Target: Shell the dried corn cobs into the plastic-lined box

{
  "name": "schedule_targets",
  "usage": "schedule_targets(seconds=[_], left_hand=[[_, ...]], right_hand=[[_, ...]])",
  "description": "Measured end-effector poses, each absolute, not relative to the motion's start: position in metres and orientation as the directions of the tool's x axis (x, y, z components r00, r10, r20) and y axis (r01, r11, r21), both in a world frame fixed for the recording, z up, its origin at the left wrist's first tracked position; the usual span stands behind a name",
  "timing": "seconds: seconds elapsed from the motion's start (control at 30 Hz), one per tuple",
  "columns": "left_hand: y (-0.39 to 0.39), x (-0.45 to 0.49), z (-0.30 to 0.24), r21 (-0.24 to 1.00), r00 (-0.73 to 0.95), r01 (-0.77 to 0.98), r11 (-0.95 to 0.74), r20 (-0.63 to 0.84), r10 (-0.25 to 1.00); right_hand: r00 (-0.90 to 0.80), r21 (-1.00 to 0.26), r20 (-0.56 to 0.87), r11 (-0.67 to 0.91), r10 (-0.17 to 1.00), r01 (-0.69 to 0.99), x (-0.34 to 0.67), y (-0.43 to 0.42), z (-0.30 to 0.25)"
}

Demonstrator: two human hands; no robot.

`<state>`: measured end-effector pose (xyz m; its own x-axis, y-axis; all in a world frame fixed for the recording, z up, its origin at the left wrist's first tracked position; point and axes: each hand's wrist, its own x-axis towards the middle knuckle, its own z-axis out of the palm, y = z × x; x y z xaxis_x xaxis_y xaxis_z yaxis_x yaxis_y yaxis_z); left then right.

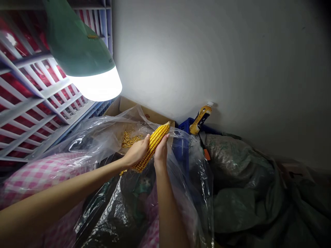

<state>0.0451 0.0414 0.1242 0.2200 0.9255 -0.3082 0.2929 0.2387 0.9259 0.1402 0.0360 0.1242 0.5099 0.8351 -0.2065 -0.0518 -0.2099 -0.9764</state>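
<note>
A yellow corn cob (155, 141) full of dried kernels is held slanted over a clear plastic sheet (103, 137). My left hand (136, 153) is wrapped round the cob's lower half from the left. My right hand (160, 152) presses against its right side, thumb up along the kernels. Loose yellow kernels (129, 139) lie in the plastic just beyond the cob, inside a cardboard box (134, 107).
A lit bulb with a green shade (88, 65) hangs at the upper left before a white slatted crate (31, 103). A yellow bottle (200, 119) leans on the wall above a blue crate (186, 125). Dark sacks (245, 179) fill the right; pink checked cloth (43, 175) lies left.
</note>
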Motion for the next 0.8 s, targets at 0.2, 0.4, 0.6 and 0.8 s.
schedule_targets(seconds=[0.2,0.4,0.6,0.8], left_hand=[[0.033,0.047,0.121,0.916,0.196,0.296,0.272,-0.337,0.921],[0.029,0.045,0.112,0.894,0.175,0.302,0.330,-0.393,0.903],[0.025,0.045,0.103,0.882,0.121,0.269,0.388,-0.431,0.894],[0.024,0.043,0.098,0.885,0.117,0.257,0.389,-0.428,0.896]], right_hand=[[0.633,-0.950,-0.205,-0.308,0.747,0.056,0.128,0.032,0.126],[0.637,-0.931,-0.124,-0.312,0.761,0.191,0.126,0.030,0.119],[0.626,-0.902,-0.094,-0.333,0.774,0.276,0.126,0.029,0.112],[0.608,-0.917,-0.083,-0.299,0.790,0.263,0.124,0.026,0.111]])
